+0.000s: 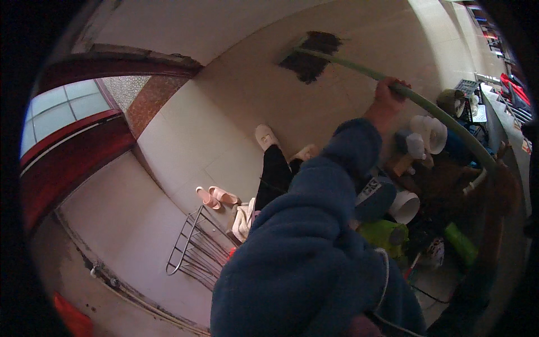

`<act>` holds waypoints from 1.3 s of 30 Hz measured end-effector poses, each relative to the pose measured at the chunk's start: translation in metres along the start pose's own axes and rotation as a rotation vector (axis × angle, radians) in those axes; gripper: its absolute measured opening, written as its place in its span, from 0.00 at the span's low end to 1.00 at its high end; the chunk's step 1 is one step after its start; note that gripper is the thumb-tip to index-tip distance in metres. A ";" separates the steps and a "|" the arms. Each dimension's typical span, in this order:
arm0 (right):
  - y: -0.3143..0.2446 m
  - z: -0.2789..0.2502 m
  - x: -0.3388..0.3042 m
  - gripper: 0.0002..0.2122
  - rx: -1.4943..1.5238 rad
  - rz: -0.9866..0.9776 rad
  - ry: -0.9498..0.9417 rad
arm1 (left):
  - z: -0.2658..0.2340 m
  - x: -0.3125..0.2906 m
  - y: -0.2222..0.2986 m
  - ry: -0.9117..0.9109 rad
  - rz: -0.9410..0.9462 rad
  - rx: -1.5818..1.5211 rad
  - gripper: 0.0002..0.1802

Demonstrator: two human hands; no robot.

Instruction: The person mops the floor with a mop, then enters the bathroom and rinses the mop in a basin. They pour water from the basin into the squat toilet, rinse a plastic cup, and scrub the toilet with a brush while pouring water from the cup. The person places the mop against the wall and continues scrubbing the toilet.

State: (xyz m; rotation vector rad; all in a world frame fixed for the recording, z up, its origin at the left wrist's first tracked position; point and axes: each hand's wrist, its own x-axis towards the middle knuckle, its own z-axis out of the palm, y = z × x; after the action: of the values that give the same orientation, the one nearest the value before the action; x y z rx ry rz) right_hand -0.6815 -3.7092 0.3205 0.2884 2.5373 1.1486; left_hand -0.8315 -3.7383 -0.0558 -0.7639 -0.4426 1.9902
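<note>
A mop with a long pale green handle reaches across the upper right, and its dark, shaggy head lies flat on the light tiled floor. My left hand, at the end of a blue sleeve, is closed around the middle of the handle. Farther up the pole, at the right side, my right hand grips near the end. It sits in shadow, so its fingers are only partly clear. My shoe stands on the tiles between the mop head and the slippers.
Pink slippers lie near a metal rack by the wall. A dark red door frame stands at left. Clutter at right includes a white bucket, white containers and a yellow-green bag.
</note>
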 end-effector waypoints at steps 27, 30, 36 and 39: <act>-0.468 -0.140 0.129 0.17 1.118 -0.464 -0.296 | 0.030 -0.354 0.541 0.275 0.698 0.118 0.14; -0.472 -0.142 0.118 0.21 1.114 -0.552 -0.185 | 0.028 -0.364 0.543 0.343 0.708 0.181 0.12; -0.454 -0.139 0.094 0.31 1.145 -0.650 -0.438 | -0.007 -0.362 0.492 0.809 0.792 0.652 0.03; -0.424 -0.124 0.083 0.31 1.082 -0.678 -0.466 | -0.027 -0.345 0.452 0.983 0.741 0.721 0.08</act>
State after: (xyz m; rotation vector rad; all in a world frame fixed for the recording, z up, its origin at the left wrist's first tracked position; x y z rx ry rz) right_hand -0.8244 -4.0448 0.0580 -0.0736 2.2563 -0.5244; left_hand -0.9723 -4.2638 -0.2219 -1.3762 1.2097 1.8676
